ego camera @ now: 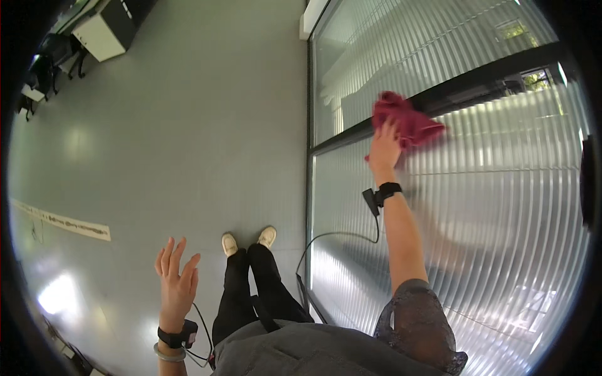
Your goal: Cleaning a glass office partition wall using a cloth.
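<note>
My right hand [385, 146] presses a crumpled dark red cloth [414, 124] against a ribbed glass partition [479, 150] on the right. The cloth lies partly over the partition's dark frame bar [343, 138] and partly on the ribbed pane below it. Parts of that hand's fingers are hidden in the folds. At lower left, my left hand [178, 277] hangs above the floor with its fingers apart and nothing in it. Each wrist wears a black strap with a small device and a cable; a pale bangle [169, 353] circles the left wrist.
Grey floor [197, 117] spreads to the left of the partition. A white cabinet [101, 37] and dark wheeled chairs [59, 49] stand at upper left. A pale strip with dark marks [70, 222] lies at left. A cable [329, 233] loops from the right wrist beside the partition.
</note>
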Tool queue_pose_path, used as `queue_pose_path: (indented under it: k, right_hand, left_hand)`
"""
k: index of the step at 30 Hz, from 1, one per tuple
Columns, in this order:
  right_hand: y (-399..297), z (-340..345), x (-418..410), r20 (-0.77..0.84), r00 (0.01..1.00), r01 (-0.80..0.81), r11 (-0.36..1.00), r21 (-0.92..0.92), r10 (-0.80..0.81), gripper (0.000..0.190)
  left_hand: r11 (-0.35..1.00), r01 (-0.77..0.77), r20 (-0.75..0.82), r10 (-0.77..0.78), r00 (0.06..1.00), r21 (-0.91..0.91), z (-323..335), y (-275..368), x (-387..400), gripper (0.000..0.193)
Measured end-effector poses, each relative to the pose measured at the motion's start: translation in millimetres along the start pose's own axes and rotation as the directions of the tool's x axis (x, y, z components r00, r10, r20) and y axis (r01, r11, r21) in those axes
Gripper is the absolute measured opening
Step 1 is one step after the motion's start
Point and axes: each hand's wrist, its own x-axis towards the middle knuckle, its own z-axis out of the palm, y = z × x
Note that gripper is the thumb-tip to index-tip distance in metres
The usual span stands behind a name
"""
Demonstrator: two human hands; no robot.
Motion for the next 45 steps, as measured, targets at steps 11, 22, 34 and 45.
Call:
queue_pose_path:
  k: [11, 22, 34, 45]
  right_hand:
    - [-57.3, 103.7, -221.7, 0.664, 0.543, 0.539, 0.82, 0.193, -0.514, 0.019]
    - [-136.9, 180.6, -73.1, 0.274, 0.777, 0.591, 0.807, -0.006, -0.567, 0.037]
    - [-25.6, 99.3, -629.4, 0.477, -0.222, 0.506, 0.318, 0.802, -0.85, 0.031]
    - [-136.1, 104.2, -58.5, 0.425, 0.737, 0.624, 0.771, -0.127, -0.526, 0.068]
  left_hand:
    - [0.979, 0.202, 0.192, -0.2, 0.961, 0.009, 35.0, -38.2, -56.4, 0.027]
    - [0.982, 0.187, 0.423, -0.176, 0.889, 0.016, 91.9, -48.1, -80.7, 0.029]
    - [0.976, 0.216, 0.515, -0.199, 0.834, 0.027, 98.9, -65.4, -90.9, 0.028]
    - [0.993, 0.118, 0.505, -0.1, 0.858, -0.004, 97.4, -75.8, -83.2, 0.025]
